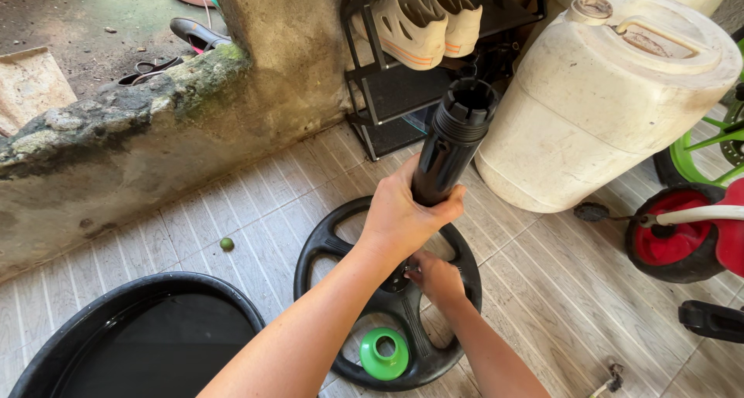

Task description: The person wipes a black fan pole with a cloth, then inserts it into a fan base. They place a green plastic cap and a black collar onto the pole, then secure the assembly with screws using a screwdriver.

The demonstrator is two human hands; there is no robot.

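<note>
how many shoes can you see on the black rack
2: a cream rubber shoe on the left and another cream rubber shoe beside it, on the black metal rack's top shelf; others may be hidden.

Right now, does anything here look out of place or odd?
A few things. A small green fruit lies loose on the tiled floor. A bright green cap sits inside the black wheel-shaped base. The left hand holds the black tube tilted, while the right hand works at the hub.

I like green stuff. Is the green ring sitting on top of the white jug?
No, the green ring lies on the black round base on the floor.
</note>
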